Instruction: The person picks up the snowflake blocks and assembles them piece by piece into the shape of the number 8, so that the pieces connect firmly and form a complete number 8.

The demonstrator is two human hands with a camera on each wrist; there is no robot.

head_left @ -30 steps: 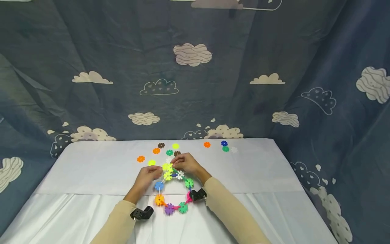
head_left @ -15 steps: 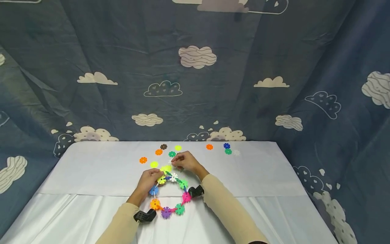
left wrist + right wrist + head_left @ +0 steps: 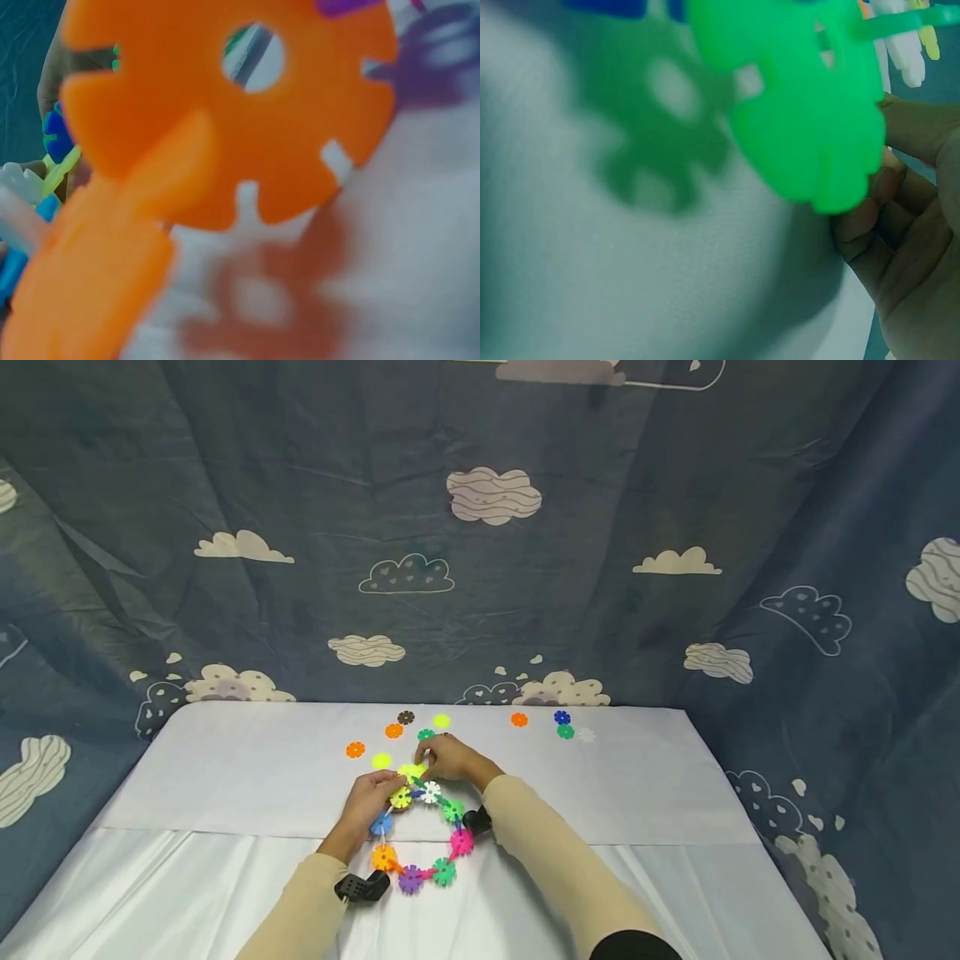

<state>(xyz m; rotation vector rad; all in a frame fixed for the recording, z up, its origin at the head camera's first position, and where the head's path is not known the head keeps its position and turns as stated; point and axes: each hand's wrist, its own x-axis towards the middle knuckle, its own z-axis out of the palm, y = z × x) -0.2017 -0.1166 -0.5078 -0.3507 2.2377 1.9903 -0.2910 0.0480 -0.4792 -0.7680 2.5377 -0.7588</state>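
A ring of notched, flower-shaped interlocking discs stands over the cloth: a blue disc (image 3: 382,823), an orange disc (image 3: 383,858), a purple disc (image 3: 410,880), a pink disc (image 3: 462,842), green ones and a white disc (image 3: 431,792). At its far left my left hand (image 3: 367,802) pinches the ring by a lower yellow disc (image 3: 401,798). Reaching from the right, my right hand (image 3: 450,757) has curled fingers and thumb at the edge of the upper yellow disc (image 3: 411,772). In the right wrist view a green disc (image 3: 810,112) hides those fingertips. The orange disc (image 3: 187,97) fills the left wrist view.
Loose discs lie toward the back of the white-covered table (image 3: 225,777): orange (image 3: 356,749), yellow (image 3: 382,761), brown (image 3: 406,717), and a blue disc (image 3: 562,717) beside a green one (image 3: 566,732). A dark curtain (image 3: 420,635) printed with clouds hangs behind.
The ring first shifted left and slightly down with my left hand. My right hand drew away from the upper yellow disc, then came back to its edge.
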